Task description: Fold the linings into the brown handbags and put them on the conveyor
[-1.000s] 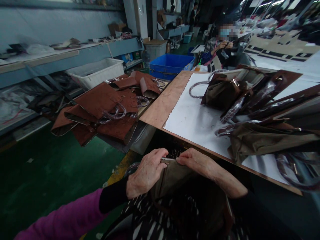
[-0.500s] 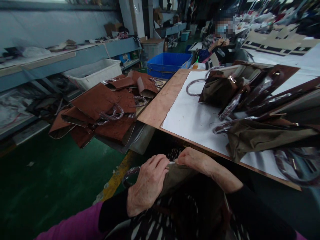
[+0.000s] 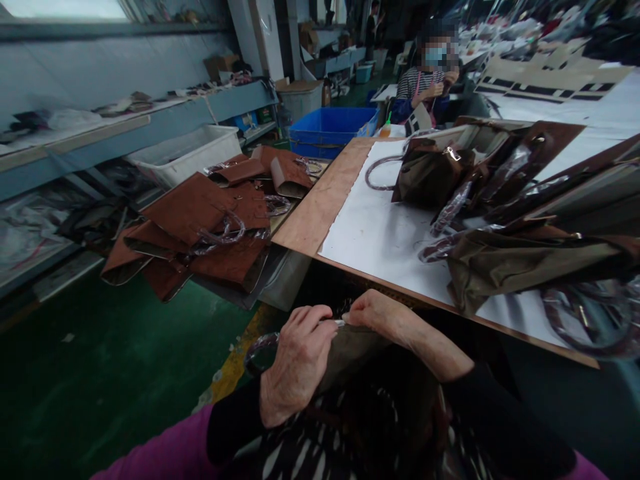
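Low in front of me, a handbag with an olive-beige inside lies at my lap. My left hand is closed on its upper edge, fingers curled over the rim. Close by on the same edge, my right hand pinches the rim, its fingertips almost meeting the left ones. Between the fingertips shows a small pale strip; I cannot make out what it is. A plastic-wrapped handle sticks out to the left of my left hand. The bag's lower part is dark and partly hidden by my arms.
Several olive and brown handbags with wrapped handles stand on the white-covered table at right. Brown bag pieces are piled at left. Behind are a blue bin, a white tub and a seated co-worker.
Both hands stay on the bag's rim, the fingertips slightly closer together. The view has shifted a little, and the co-worker's hands have moved somewhat.
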`<state>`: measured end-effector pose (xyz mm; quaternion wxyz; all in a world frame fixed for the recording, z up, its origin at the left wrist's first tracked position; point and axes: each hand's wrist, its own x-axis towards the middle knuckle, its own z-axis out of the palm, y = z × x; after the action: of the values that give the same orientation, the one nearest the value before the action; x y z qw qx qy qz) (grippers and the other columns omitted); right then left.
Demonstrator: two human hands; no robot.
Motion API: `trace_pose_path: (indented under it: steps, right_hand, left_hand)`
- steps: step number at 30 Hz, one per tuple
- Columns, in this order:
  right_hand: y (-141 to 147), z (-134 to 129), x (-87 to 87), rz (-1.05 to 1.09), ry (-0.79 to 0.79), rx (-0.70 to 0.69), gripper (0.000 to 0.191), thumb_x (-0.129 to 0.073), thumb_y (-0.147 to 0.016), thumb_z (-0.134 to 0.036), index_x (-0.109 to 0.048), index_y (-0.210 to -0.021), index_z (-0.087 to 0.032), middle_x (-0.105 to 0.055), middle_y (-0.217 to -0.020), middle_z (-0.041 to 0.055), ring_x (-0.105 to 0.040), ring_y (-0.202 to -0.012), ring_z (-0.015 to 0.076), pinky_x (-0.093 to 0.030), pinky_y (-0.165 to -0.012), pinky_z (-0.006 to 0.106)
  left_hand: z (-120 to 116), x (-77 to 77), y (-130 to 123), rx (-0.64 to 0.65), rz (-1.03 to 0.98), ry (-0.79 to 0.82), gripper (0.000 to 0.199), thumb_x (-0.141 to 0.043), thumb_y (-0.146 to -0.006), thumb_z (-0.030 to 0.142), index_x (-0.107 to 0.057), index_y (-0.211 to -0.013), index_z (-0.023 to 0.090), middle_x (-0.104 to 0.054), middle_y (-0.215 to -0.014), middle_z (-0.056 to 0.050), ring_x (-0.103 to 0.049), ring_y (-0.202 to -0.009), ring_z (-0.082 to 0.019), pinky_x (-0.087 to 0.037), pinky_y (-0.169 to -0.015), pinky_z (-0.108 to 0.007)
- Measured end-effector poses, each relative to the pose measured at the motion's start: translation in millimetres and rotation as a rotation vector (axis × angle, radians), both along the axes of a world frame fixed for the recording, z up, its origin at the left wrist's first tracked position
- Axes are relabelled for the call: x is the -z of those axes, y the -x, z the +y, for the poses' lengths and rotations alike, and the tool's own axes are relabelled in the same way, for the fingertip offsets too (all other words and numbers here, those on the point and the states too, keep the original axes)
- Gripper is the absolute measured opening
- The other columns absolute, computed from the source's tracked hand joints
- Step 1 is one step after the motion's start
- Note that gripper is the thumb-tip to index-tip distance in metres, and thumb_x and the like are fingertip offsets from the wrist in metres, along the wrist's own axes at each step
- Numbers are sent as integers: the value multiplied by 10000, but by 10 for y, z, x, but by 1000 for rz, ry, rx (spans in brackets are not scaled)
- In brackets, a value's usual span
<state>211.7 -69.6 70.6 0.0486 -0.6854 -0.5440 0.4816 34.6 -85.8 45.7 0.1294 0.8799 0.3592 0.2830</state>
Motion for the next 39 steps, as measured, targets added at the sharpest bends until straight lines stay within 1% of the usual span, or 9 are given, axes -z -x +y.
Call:
trace_pose_path:
  steps: [4,9,11,16,23,29,34,37,39]
  right_hand:
    - [1,17,-27,-70,-9,4,198,-526,-669,-318,-570,-561,-157,-383,-473,-40,-350,-454,80,-196,-429,230]
    - [3,31,-71,-89,-3,16,200,-524,-693,-323,-602,-601,-164,-428,-501,-33,-388,-472,85,-233,-440,225]
    - [0,24,-83,-95,-9,15,207,-519,-698,-325,-594,-590,-165,-425,-500,-34,-388,-470,85,-232,-440,229]
    - [-7,11,-87,-103,-19,11,192,-526,-693,-311,-581,-578,-167,-420,-493,-38,-387,-473,84,-224,-444,232]
    - [0,27,-63,-87,-19,3,191,-523,-705,-297,-588,-586,-162,-413,-487,-41,-369,-464,80,-211,-441,230]
    - [0,30,-61,-97,-38,-10,196,-522,-711,-295,-590,-583,-163,-427,-495,-34,-387,-476,87,-208,-448,237]
    - [-14,35,-5,-92,-56,-17,218,-513,-721,-316,-619,-607,-164,-452,-507,-27,-403,-488,91,-223,-448,233]
    - [-2,45,39,-95,-80,-22,203,-527,-710,-313,-645,-636,-167,-494,-546,-19,-425,-519,95,-242,-463,226]
    - [20,51,54,-111,-92,-19,190,-538,-698,-303,-660,-655,-163,-523,-574,-7,-441,-540,101,-257,-474,223]
  left_hand:
    - [-3,-5,-20,20,14,-74,134,-482,-821,60,-584,-840,146,-565,-965,-51,-498,-878,-188,-447,-784,-367]
    - [10,56,-20,29,28,-103,181,-485,-821,56,-563,-956,148,-558,-1036,-67,-494,-929,-201,-435,-839,-389]
    - [20,82,-23,31,17,-84,191,-495,-814,52,-545,-970,151,-561,-1031,-62,-499,-928,-195,-438,-843,-382]
    - [32,97,-35,22,-1,-29,157,-487,-809,40,-503,-921,149,-553,-1027,-65,-503,-953,-186,-444,-863,-372]
    - [45,54,-27,-29,9,47,147,-493,-783,28,-461,-827,164,-530,-1049,-72,-498,-1005,-199,-458,-864,-371]
    - [71,-15,-67,-29,96,125,156,-502,-765,18,-470,-792,168,-531,-1016,-50,-515,-944,-190,-472,-825,-363]
    - [68,-33,-69,-16,102,72,141,-479,-795,25,-525,-788,158,-534,-1012,-49,-499,-929,-197,-462,-820,-380]
    - [30,6,-64,-13,48,28,163,-466,-790,4,-536,-764,149,-517,-1009,-58,-470,-952,-206,-456,-809,-377]
    - [-4,44,-59,4,-13,12,170,-452,-796,-6,-527,-759,143,-507,-975,-58,-459,-937,-192,-456,-789,-355]
